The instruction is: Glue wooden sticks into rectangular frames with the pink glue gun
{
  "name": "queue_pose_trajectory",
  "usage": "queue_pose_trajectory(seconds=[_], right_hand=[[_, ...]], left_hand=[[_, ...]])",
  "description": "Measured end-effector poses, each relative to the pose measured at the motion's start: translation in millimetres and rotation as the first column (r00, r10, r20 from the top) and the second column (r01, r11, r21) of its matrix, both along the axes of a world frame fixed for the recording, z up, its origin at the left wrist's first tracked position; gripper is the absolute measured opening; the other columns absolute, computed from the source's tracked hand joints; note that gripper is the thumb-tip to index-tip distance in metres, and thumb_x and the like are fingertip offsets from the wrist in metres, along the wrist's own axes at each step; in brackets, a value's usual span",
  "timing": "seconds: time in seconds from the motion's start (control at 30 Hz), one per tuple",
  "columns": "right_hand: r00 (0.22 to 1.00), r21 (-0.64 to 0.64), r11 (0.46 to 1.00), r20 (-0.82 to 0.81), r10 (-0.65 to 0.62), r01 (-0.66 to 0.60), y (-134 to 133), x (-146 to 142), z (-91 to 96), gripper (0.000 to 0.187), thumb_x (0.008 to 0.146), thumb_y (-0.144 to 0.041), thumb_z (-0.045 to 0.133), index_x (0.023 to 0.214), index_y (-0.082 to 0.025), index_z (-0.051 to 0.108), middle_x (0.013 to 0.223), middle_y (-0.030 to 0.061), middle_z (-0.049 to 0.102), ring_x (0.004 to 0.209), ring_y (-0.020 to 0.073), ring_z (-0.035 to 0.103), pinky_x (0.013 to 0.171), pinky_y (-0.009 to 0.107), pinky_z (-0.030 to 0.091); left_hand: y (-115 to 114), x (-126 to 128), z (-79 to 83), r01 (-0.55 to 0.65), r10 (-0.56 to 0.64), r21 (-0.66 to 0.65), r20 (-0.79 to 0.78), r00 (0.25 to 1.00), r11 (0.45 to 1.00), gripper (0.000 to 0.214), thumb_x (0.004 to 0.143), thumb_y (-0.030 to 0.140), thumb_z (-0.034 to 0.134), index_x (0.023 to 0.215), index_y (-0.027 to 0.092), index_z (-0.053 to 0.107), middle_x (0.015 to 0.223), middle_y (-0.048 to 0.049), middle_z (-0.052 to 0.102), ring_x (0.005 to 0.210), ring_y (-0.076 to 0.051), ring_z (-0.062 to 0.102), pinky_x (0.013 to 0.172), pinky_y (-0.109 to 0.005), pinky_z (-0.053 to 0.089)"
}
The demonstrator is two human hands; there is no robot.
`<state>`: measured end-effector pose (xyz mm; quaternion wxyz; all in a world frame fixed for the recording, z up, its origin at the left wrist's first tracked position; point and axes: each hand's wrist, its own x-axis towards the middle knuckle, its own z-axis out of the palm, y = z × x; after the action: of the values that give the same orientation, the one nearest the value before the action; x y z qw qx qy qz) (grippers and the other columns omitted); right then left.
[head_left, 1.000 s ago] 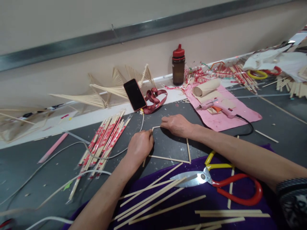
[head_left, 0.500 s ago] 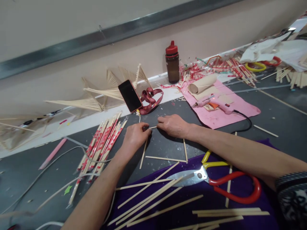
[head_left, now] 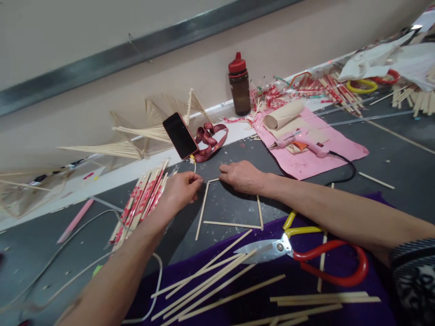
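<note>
Stick outline [head_left: 233,224]: four pale sticks lay as a rough four-sided figure on the dark tabletop [head_left: 231,206], its near left corner slightly gapped
Right hand [head_left: 242,176]: curled over the right end of the far stick [head_left: 214,180]; pinching or pressing could not be told
Left hand [head_left: 178,192]: just left of the far left corner, fingers [head_left: 195,179] drawn together, nothing visible between them
Left stick [head_left: 202,211]: right of those fingers, nearer the left hand, its long axis running near to far
Edges: purple cloth [head_left: 295,284] bordered the near side, wrapped chopsticks [head_left: 142,199] the left
Open room: tabletop inside the outline
</note>
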<state>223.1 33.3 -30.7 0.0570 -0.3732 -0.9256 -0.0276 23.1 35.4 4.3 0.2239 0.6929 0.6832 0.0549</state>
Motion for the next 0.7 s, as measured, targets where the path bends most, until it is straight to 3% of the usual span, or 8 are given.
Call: queue_pose_trajectory(seconds=[0.17,0.43,0.7], right_hand=[[1.000,0.005,1.000,-0.015,0.003,-0.003,-1,1,-0.3,0.023,0.088,-0.013,0.041,0.097,-0.014,0.062,0.099,0.0097,0.060,0.078,0.0181,0.060,0.056,0.027,0.039],[1.000,-0.014,1.000,-0.021,0.007,-0.007,0,0,-0.7,0.022,0.087,-0.014,0.043,0.097,-0.015,0.063,0.099,0.0102,0.060,0.078,0.0179,0.061,0.058,0.027,0.040],[1.000,0.005,1.000,-0.005,0.014,-0.014,0,0,-0.6,0.022,0.087,-0.014,0.043,0.097,-0.015,0.063,0.098,0.0094,0.059,0.080,0.0190,0.061,0.056,0.027,0.039]], left_hand=[[2,6,2.5,0.024,-0.014,0.107,-0.086,0.996,0.994,0.029,0.077,0.045,0.050,0.076,0.020,0.063,0.045,0.0036,0.057,0.043,-0.013,0.057,0.047,-0.022,0.044],[-1,7,-7.2,0.054,-0.053,0.022,-0.054,0.997,0.998,0.036,0.071,0.045,0.058,0.096,0.020,0.066,0.064,0.0012,0.067,0.050,-0.013,0.060,0.050,-0.023,0.043],[3,11,-19.3,0.010,-0.007,0.064,-0.047,0.999,0.998,0.032,0.072,0.042,0.059,0.095,0.020,0.066,0.066,-0.0006,0.068,0.054,-0.014,0.061,0.054,-0.024,0.044]])
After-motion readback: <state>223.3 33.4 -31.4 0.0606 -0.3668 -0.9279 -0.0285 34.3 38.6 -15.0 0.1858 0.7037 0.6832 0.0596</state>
